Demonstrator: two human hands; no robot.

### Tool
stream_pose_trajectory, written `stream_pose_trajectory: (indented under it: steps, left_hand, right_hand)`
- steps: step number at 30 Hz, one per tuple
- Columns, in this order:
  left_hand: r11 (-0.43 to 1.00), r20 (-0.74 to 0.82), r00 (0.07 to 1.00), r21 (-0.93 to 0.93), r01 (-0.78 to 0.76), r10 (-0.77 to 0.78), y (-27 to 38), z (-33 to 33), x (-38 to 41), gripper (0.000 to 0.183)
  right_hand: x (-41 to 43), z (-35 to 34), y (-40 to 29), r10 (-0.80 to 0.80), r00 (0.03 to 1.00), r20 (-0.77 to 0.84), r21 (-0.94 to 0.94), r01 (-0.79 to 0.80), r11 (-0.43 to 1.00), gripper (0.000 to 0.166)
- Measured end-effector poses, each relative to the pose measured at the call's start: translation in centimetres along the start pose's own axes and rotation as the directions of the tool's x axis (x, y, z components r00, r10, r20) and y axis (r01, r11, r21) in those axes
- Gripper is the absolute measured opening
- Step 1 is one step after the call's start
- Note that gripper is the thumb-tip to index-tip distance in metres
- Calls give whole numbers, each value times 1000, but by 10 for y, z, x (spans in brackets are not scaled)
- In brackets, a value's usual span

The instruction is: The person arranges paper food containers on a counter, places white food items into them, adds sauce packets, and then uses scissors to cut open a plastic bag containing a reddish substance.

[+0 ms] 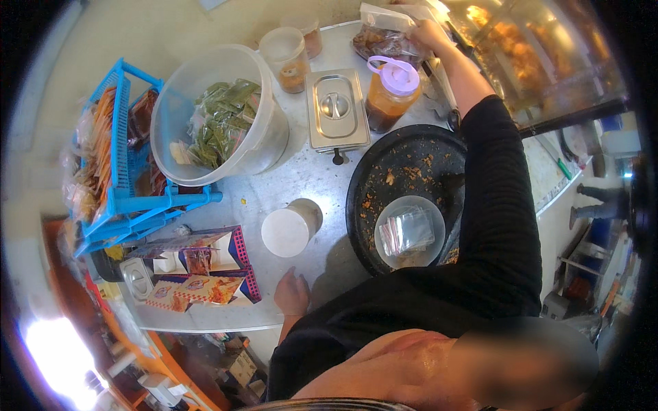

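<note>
At the back of the metal table, my right hand (429,37) grips the upper edge of a clear plastic bag (383,42) filled with dark brown pieces. Just below that bag stands a jar (386,100) of dark orange sauce with a lilac handled lid. My left hand (292,294) rests near the front edge of the table with nothing in it, the thumb apart from the loosely bent fingers. A round white-topped container (285,232) stands just beyond it. To its left lie printed food boxes (211,285).
A black round tray (406,149) with crumbs holds a bowl (438,231) of small zip bags. Around the back stand a lidded steel container (336,123), a tub (264,128) of green leafy packets and a blue rack (121,159). A glass display case (555,97) borders the right.
</note>
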State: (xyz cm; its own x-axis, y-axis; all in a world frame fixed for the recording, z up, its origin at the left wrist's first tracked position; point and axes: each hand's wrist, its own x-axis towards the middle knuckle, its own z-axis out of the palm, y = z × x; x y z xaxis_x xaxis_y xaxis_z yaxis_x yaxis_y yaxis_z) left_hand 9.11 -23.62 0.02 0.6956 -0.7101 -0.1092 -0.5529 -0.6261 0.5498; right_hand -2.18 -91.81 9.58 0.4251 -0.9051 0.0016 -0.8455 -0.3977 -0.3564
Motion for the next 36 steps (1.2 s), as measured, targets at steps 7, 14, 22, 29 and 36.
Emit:
stream_pose_trajectory:
  steps: [7, 14, 22, 29, 36]
  left_hand:
    - [1000, -16, 1000, 26, -2, 2, 5, -1, 1, 32]
    - [998, -37, 998, 13, -56, 56, 1, -1, 0, 33]
    - [995, -53, 999, -98, -17, 12, 8, -5, -4, 36]
    - [952, -230, 969, -269, -148, 86, -4, 1, -11, 36]
    - [196, 13, 956, -980, -46, 292, 56, -56, -26, 73]
  right_hand:
    - [-13, 1, -7, -105, 981, -163, 1, 107, 994, 32]
    - [-9, -46, 2, -129, 750, -649, 299, 407, 863, 20]
    - [-114, -191, -55, 49, 931, -362, 895, 362, -263, 22]
    - [-222, -206, -131, -121, 923, -364, 849, 276, -451, 24]
    - [-375, -118, -196, -209, 975, -73, 953, 6, -304, 27]
